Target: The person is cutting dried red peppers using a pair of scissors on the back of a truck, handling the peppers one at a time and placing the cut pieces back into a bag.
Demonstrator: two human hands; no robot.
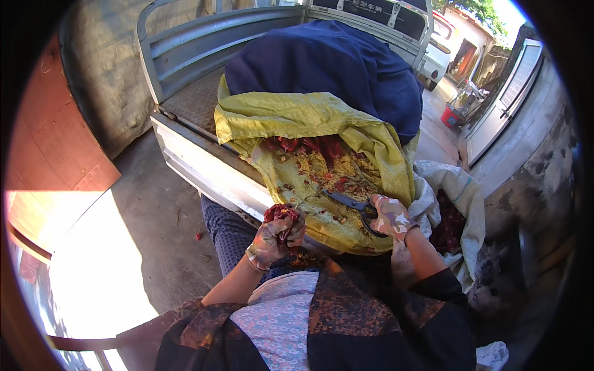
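Note:
My left hand [274, 239], in a patterned glove, is closed around a bunch of dried red chili peppers [281, 212] with thin stems showing. My right hand [393, 217], gloved alike, holds a pair of dark scissors [348, 200] by the handles, the blades pointing left over the sack. Between and beyond my hands lies a yellow woven sack [301, 109], its mouth facing me. Inside it are red chili peppers [325, 146] and many loose yellow seeds [345, 174] with red scraps. A dark blue cloth [320, 60] covers the heap behind the sack's mouth.
The sack rests on a truck bed with a white tailgate [209, 160] and metal side rails [209, 39]. At right, a white woven sack [468, 195] holds dark red contents [448, 222]. Farther off are a red bucket [450, 116] and a white door [506, 99]. A brown board [55, 125] stands left.

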